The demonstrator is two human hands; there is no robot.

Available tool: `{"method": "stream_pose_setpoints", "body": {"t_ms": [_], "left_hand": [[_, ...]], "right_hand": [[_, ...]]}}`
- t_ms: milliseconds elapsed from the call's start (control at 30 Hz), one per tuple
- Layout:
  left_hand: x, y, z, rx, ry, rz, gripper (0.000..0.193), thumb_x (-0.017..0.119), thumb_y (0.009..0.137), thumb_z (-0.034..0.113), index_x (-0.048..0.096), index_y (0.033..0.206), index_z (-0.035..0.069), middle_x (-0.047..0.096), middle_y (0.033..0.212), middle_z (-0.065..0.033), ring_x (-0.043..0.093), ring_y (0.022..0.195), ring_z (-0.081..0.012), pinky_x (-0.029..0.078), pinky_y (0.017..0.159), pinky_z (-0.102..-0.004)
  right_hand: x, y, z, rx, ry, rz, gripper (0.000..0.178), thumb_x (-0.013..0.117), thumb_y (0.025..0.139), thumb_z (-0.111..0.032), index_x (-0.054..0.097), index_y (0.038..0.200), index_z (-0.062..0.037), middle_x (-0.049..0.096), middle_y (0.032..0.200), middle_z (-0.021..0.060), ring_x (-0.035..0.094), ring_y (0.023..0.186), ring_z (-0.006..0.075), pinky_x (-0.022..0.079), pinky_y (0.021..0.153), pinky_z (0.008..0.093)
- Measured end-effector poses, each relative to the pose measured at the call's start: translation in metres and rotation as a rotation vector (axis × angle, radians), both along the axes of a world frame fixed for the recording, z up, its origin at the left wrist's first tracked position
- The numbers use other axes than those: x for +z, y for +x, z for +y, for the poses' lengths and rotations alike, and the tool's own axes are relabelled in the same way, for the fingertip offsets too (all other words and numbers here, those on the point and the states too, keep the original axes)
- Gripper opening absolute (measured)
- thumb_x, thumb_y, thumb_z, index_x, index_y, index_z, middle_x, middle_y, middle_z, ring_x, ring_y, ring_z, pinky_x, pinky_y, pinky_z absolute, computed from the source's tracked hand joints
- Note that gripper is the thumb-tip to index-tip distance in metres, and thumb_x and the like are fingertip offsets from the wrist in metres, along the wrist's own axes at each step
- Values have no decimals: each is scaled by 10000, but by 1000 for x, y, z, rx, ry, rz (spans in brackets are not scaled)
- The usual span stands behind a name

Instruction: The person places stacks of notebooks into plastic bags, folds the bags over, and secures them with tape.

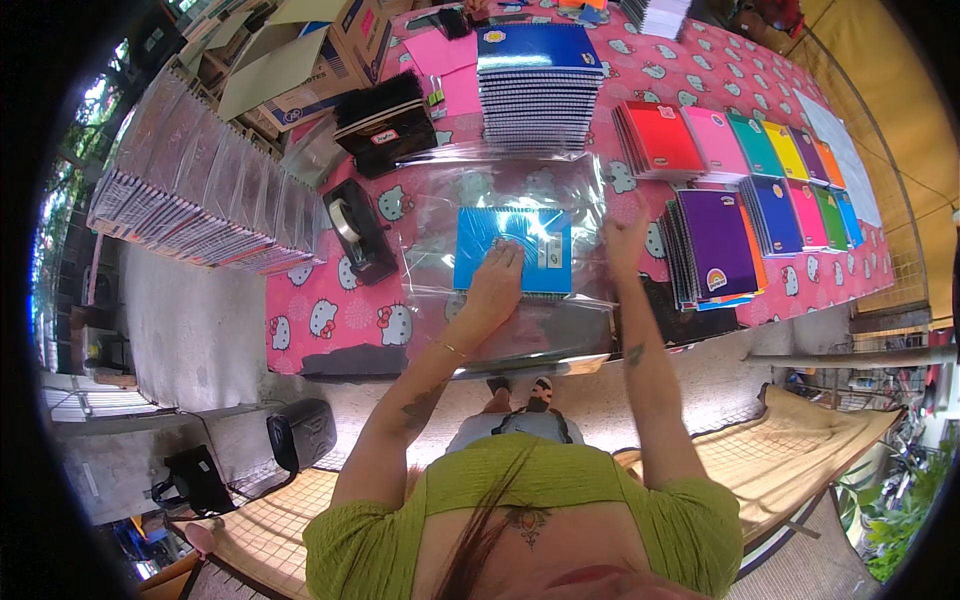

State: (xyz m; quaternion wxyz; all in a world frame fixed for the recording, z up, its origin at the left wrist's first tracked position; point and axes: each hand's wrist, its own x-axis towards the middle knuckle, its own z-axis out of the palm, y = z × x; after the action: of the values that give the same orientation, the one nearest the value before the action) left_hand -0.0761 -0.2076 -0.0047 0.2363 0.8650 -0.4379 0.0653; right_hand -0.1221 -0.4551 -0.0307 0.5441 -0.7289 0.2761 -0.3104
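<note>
A blue spiral notebook [480,235] lies on a large sheet of clear plastic [430,200] spread over the table. My left hand [498,270] rests on the notebook's middle, fingers laid on its cover. At the sheet's right edge is my right hand [625,240], blurred, so whether its fingers grip the plastic does not show clearly. A black tape dispenser [358,230] with a roll of clear tape stands left of the sheet.
Behind the sheet rises a tall stack of spiral notebooks [540,100]. Colourful notebook piles [715,240] fill the right side. Plastic-wrapped notebooks [200,190] line the left, near an open cardboard box [300,70] and a black holder [385,120]. The pink patterned tablecloth [325,320] covers the table.
</note>
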Motion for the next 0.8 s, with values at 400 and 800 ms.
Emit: {"method": "stream_pose_setpoints", "body": {"t_ms": [400, 800], "left_hand": [[-3, -1, 5, -33, -100, 53, 361, 593, 841, 47, 603, 1195, -26, 627, 1196, -232, 587, 1162, -375, 435, 1048, -460], [41, 82, 200, 620, -18, -381, 307, 657, 796, 83, 658, 1100, 42, 650, 984, -81, 614, 989, -238, 464, 904, -473]], "right_hand": [[66, -47, 113, 572, -1110, 228, 623, 775, 750, -347, 586, 1230, 3, 582, 1180, 152, 559, 1103, 295, 441, 940, 404], [39, -43, 112, 589, -1112, 318, 638, 804, 677, -307, 622, 1223, -32, 620, 1177, 85, 588, 1082, 269, 435, 919, 402]]}}
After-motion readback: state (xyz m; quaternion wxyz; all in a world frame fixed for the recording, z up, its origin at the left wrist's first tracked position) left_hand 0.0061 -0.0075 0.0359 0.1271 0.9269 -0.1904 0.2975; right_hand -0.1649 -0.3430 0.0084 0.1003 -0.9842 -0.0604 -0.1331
